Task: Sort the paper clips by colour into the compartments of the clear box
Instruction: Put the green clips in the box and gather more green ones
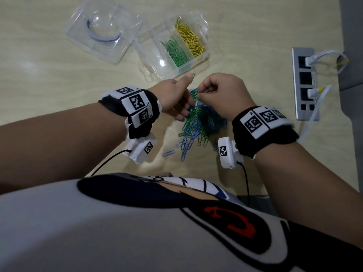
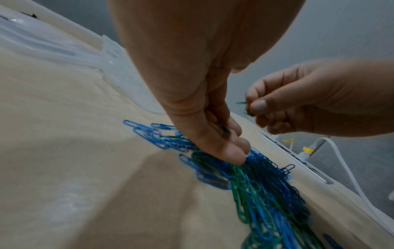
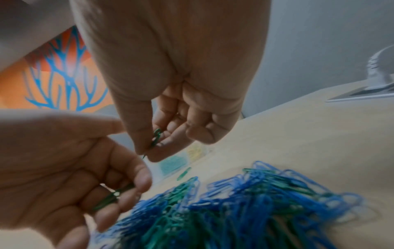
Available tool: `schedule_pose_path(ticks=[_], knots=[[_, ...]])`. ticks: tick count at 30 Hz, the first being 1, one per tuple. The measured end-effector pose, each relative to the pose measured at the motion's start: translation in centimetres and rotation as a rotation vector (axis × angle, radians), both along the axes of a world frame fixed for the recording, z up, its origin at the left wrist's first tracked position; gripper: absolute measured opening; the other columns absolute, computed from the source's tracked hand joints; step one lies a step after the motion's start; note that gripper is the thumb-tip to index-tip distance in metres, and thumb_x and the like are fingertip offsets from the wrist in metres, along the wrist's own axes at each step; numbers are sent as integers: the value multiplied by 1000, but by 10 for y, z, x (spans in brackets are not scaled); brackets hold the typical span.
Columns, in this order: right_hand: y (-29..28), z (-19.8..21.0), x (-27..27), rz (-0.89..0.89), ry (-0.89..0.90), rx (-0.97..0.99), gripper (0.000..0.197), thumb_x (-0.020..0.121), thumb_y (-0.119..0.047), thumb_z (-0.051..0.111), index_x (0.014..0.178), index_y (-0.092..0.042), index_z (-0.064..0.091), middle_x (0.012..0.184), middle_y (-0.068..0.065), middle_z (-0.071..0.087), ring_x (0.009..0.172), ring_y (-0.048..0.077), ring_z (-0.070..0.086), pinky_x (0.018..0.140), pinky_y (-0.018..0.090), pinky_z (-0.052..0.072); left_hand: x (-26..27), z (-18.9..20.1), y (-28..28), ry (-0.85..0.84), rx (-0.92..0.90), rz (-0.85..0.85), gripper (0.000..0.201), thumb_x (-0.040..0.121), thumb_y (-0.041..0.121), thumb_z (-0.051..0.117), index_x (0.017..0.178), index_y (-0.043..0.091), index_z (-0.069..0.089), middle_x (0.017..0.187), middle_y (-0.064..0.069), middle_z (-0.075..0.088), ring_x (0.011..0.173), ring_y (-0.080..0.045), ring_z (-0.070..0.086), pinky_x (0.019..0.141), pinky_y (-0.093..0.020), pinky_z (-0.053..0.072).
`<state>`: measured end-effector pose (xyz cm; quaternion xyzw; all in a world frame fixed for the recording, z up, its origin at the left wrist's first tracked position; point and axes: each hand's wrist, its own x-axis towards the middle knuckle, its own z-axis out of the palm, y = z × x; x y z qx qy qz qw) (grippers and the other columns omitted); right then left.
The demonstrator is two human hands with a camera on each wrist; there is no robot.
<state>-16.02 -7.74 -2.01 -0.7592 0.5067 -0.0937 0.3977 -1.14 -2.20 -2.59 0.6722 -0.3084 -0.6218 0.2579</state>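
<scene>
Lowest in the head view, a pale printed shirt [image 1: 117, 222] fills the bottom of the frame, with both forearms reaching up from the lower corners. Each wrist is wrapped in a black band [image 1: 135, 108] carrying square coded markers. Just above the shirt, at frame centre, a loose pile of blue and green paper clips [image 1: 198, 122] is spread on the light wooden table [image 1: 49, 85]; a few blue strays lie apart at its lower left edge. The left hand [image 1: 174, 97] is seen over the upper left of the pile, fingers curled downward with the fingertips [image 2: 234, 156] touching the clips; several green clips [image 3: 110, 197] are held against its palm, and the thumb is raised. The right hand [image 1: 222, 93] is held just right of it, above the pile, fingers curled in, with a green clip [image 3: 156, 136] pinched between thumb and forefinger. Further up the frame, just beyond the hands, the clear box [image 1: 163, 71] stands open: green clips [image 1: 175, 51] are gathered in its middle compartment, yellow clips [image 1: 189, 38] in the one to the right, and the leftmost looks empty of clips. At upper left, touching the box, its clear lid [image 1: 98, 30] lies flat. At the right edge a grey socket strip [image 1: 303, 83] with white cables plugged in is noted.
</scene>
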Motion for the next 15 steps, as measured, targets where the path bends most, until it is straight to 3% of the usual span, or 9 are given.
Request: schedule_pose_path(ticks=[4,7,9,12,15], knots=[[16,10,15,103,32,65,15,77,-16,69,85,-24,59,68,-12,59,62,-3,52,59,12,39,-5,2,2,70,8,76,67,99,54,28,88,-1,64,80,-20,65,68,-29,68,73,-45,59],[22,16,22,177,69,78,20,79,-14,63,92,-21,51,77,-8,61,73,10,56,66,22,43,-6,4,2,75,15,109,59,100,51,31,85,4,62,80,-18,65,66,-29,68,71,-43,60],[23,19,24,236,107,88,17,80,-14,62,94,-21,55,85,-5,65,80,13,58,71,25,44,-4,5,2,68,22,146,52,100,46,37,83,4,61,79,-18,66,66,-32,68,71,-46,60],[23,23,23,338,110,150,12,81,-18,66,91,-22,69,79,-12,61,79,7,57,67,19,43,0,4,1,83,44,166,31,99,25,44,83,2,58,82,-22,60,73,-34,62,76,-52,57],[15,18,19,228,65,118,8,83,-20,63,86,-23,70,76,-12,61,77,6,56,71,22,44,2,4,1,51,79,91,18,96,7,43,83,3,54,73,-16,55,60,-25,59,74,-46,59]])
